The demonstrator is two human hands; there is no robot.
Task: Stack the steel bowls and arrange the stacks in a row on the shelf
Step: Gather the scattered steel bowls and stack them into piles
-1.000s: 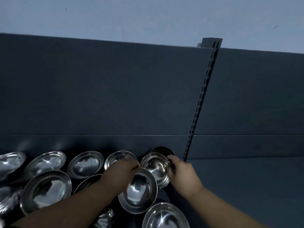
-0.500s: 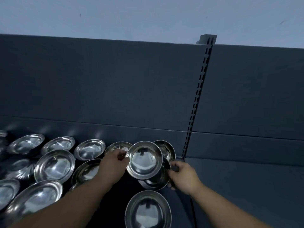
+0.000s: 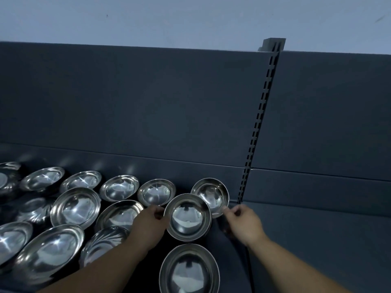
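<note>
Many shiny steel bowls lie on the dark shelf (image 3: 317,240). Near the middle sits a small stack of nested bowls (image 3: 188,216). My left hand (image 3: 148,225) pinches its left rim. Just behind it to the right stands another steel bowl (image 3: 211,194), close to the slotted upright. My right hand (image 3: 243,223) has thumb and forefinger curled at that bowl's lower right rim. A larger bowl (image 3: 189,271) lies in front of the stack, between my forearms.
A row of single bowls (image 3: 119,188) runs along the back panel to the left, with bigger bowls (image 3: 75,207) in front of it. A slotted upright (image 3: 260,115) splits the shelf. The bare shelf section lies to the right of it.
The bowl my left hand carried has come down into the bowl below, forming a nested stack. My right hand has shifted from that lower bowl to the rear bowl's rim.
</note>
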